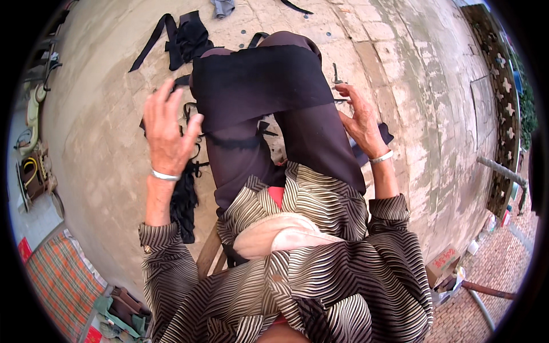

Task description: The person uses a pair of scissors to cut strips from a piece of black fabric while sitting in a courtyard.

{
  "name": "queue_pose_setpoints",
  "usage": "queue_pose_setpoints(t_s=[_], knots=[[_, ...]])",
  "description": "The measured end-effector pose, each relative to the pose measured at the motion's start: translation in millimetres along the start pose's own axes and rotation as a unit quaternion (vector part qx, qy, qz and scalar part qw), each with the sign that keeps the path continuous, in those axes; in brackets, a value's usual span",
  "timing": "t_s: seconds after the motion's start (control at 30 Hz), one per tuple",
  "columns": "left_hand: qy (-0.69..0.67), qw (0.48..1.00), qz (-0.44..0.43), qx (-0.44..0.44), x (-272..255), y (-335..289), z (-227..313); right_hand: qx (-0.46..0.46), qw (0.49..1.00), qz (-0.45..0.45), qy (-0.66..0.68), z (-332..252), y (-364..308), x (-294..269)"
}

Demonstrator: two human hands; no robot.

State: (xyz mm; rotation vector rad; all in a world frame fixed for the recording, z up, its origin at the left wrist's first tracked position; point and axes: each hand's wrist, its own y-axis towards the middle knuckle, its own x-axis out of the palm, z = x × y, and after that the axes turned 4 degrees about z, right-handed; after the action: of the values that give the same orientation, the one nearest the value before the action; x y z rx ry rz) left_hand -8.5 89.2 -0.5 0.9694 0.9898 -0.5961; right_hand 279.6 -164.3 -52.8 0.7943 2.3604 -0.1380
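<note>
A flat piece of black cloth [260,80] lies across my lap, over both knees of my dark trousers. My left hand [169,127] is raised to the left of the cloth, its fingers spread and a little blurred, holding nothing. On the other side, my right hand [361,121] hovers beside my right thigh with its fingers apart and slightly bent, and nothing shows in it. Each wrist wears a silver bangle. A narrow black strip [237,142] lies over my left thigh below the cloth.
Black cloth scraps and strips [191,40] lie on the paved ground ahead, and more dark scraps [184,206] lie at my left. A checked cloth [66,280] is at the lower left. A cardboard box [443,264] stands at the lower right, near a metal pipe [502,171].
</note>
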Motion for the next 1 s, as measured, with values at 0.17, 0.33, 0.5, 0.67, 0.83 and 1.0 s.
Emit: queue_pose_setpoints(t_s=[0.17,0.33,0.5,0.67,0.83,1.0], knots=[[-0.039,0.995,-0.062,0.061,25.9,12.1,60.4,-0.050,0.998,-0.013,0.045,5.6,20.4,14.2],[0.059,0.996,-0.059,0.026,39.7,15.9,72.3,0.006,0.992,0.041,0.116,13.5,16.4,22.2],[-0.006,1.000,0.007,0.023,39.1,19.4,54.1,0.038,0.980,0.109,0.161,10.0,22.3,15.9],[-0.431,0.883,0.033,-0.184,7.6,46.2,33.8,0.075,0.968,0.112,0.212,-30.4,44.0,-23.1],[-0.543,0.786,0.021,-0.295,-47.8,76.5,19.3,0.115,0.935,-0.044,0.333,-85.7,65.7,-70.8],[-0.569,0.712,-0.028,-0.410,-38.6,74.6,-16.0,0.152,0.934,-0.149,0.287,-58.7,87.7,-62.8]])
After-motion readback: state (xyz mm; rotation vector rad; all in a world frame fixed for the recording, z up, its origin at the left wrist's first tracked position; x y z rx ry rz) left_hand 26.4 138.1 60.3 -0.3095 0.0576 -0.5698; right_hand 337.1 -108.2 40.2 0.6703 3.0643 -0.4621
